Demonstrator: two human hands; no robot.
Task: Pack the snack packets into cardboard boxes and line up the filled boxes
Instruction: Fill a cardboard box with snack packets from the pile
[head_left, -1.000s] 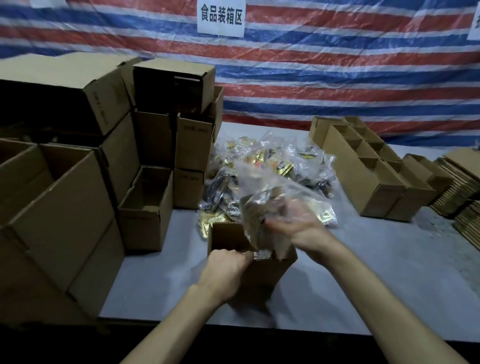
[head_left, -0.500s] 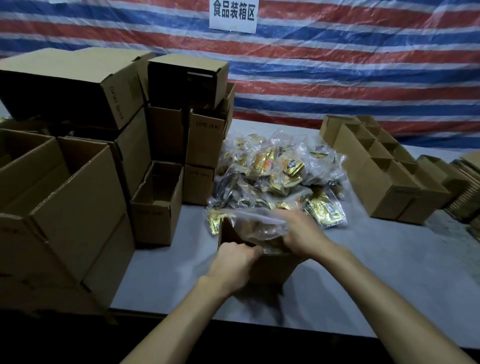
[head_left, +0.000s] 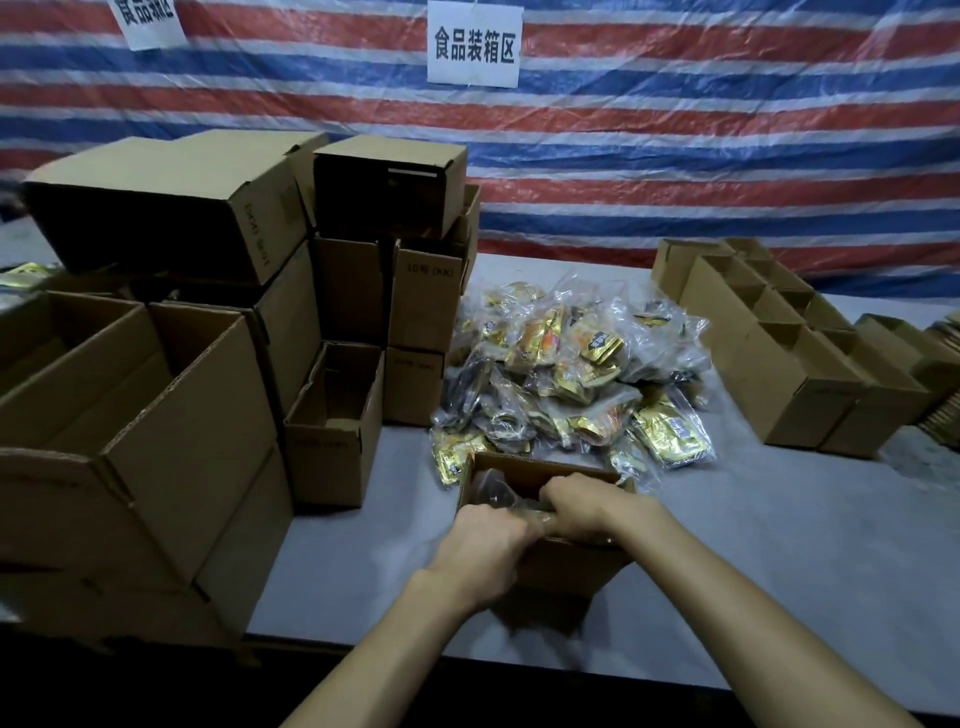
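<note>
Left hand (head_left: 483, 540) grips the near rim of the box (head_left: 566, 569); right hand (head_left: 582, 501), curled round a clear packet (head_left: 496, 488), pushes it inside. Pressing evenly should seat it below the rim.

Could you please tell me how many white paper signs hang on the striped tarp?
2. The centre sign hangs at top middle; the left sign is at top left, cut off by the picture's edge. Others may lie outside the view.
</note>
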